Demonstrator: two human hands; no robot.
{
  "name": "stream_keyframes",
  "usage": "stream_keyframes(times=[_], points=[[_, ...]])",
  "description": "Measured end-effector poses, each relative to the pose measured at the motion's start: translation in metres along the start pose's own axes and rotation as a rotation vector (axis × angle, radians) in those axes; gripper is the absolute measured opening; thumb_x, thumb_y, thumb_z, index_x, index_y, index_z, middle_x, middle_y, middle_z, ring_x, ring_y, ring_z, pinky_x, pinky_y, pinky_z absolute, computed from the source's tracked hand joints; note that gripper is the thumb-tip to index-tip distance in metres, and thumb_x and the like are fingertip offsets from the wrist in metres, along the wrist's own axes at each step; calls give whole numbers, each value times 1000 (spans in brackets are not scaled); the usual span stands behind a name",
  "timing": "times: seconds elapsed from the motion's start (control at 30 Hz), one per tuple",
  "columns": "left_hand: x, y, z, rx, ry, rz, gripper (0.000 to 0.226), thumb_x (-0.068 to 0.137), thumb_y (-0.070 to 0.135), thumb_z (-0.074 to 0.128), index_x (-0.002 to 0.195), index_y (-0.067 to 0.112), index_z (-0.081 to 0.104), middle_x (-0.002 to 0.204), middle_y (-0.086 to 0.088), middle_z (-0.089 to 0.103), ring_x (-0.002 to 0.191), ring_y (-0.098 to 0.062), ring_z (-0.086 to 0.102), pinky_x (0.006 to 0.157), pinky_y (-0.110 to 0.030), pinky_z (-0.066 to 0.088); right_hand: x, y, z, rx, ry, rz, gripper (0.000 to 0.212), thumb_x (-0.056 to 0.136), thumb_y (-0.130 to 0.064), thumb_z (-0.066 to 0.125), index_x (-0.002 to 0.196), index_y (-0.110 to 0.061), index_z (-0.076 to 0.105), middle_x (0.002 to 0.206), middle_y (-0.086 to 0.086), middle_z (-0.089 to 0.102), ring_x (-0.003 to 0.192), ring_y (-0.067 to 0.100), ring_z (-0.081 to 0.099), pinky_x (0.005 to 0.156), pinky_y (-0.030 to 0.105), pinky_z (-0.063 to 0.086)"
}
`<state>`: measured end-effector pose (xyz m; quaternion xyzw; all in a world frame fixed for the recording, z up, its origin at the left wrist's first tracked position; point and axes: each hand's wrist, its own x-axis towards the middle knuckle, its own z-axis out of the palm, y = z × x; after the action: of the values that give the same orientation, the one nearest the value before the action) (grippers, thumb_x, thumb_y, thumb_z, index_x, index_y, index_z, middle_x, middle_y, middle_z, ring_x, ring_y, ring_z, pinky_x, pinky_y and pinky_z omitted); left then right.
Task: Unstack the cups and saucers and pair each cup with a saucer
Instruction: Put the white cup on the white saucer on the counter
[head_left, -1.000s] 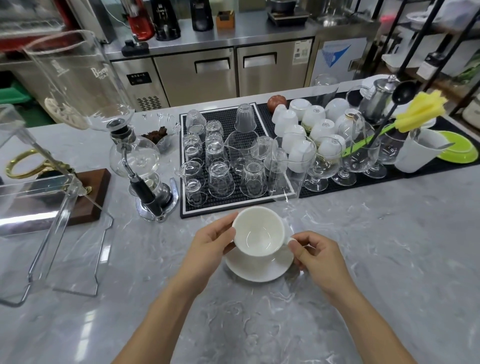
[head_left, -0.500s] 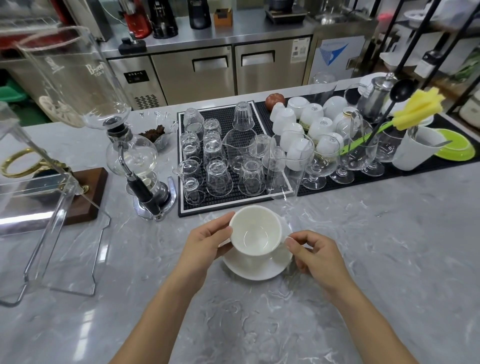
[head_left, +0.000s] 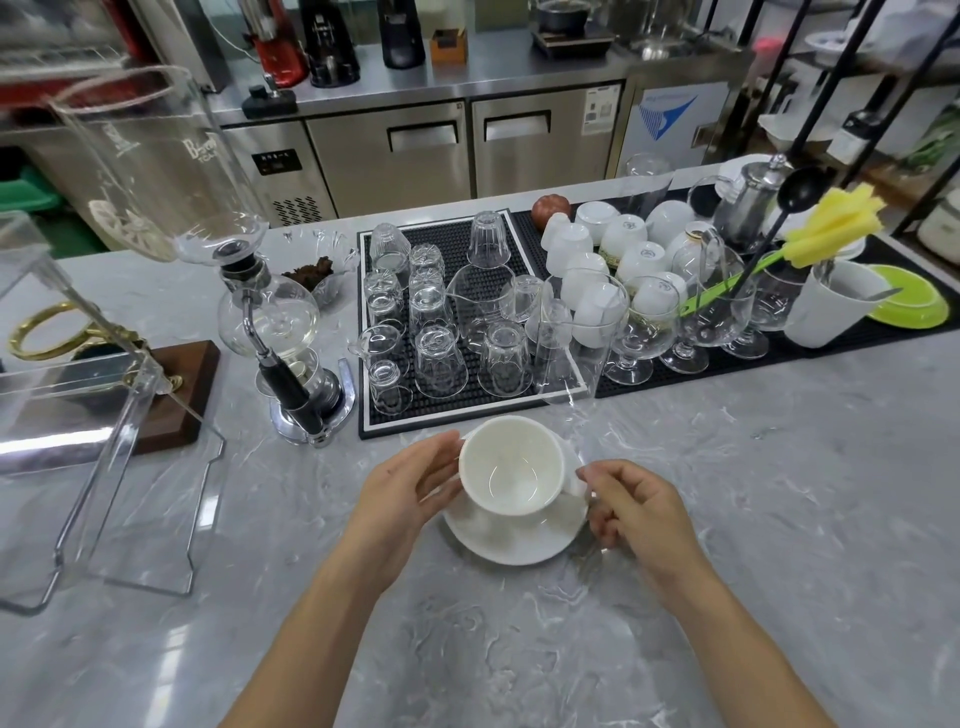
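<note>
A white cup (head_left: 511, 467) is tilted toward me just above a white saucer (head_left: 514, 543) on the grey marble counter. A second white rim shows behind its right side; I cannot tell whether that is another cup. My left hand (head_left: 405, 488) wraps thumb and fingers round the cup's left side. My right hand (head_left: 636, 506) has curled fingers and pinches the cup's handle at its right side. The handle itself is mostly hidden by my fingertips.
A black mat (head_left: 457, 410) with several upturned glasses lies right behind the saucer. Upturned white cups (head_left: 631, 249), stemmed glasses (head_left: 644, 322), a white mug (head_left: 831, 306) and a green plate (head_left: 914, 306) stand to the right. A siphon brewer (head_left: 291, 338) and an acrylic stand (head_left: 119, 467) are on the left.
The cup has come up slightly from the saucer and tilts more toward me. Both hands stay at its sides, and my view has shifted a little.
</note>
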<state>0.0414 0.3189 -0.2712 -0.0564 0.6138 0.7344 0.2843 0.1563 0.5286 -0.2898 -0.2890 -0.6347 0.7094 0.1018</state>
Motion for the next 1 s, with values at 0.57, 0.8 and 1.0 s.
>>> stream_keyframes(times=[0.57, 0.8, 1.0], points=[[-5, -19, -15, -13, 223, -70, 41, 106, 33, 43, 111, 0, 67, 102, -19, 69, 91, -29, 67, 86, -41, 57, 30, 9, -13, 15, 126, 119, 55, 105, -44, 31, 94, -6, 70, 99, 25, 70, 68, 32, 64, 62, 43, 53], [-2, -16, -16, 116, 89, -151, 66, 104, 55, 25, 111, 6, 68, 93, -15, 68, 71, -24, 65, 79, -46, 59, 31, -8, -5, 32, 38, 233, 98, 79, -80, 9, 106, -6, 68, 92, 15, 73, 67, 28, 67, 60, 40, 60], [6, -10, -11, 358, 50, -118, 71, 101, 63, 24, 103, 9, 70, 71, -17, 69, 54, -28, 65, 60, -44, 61, 33, -13, 6, -98, -27, 245, 93, 84, -77, 7, 93, -10, 70, 79, 15, 71, 54, 27, 64, 56, 42, 56]])
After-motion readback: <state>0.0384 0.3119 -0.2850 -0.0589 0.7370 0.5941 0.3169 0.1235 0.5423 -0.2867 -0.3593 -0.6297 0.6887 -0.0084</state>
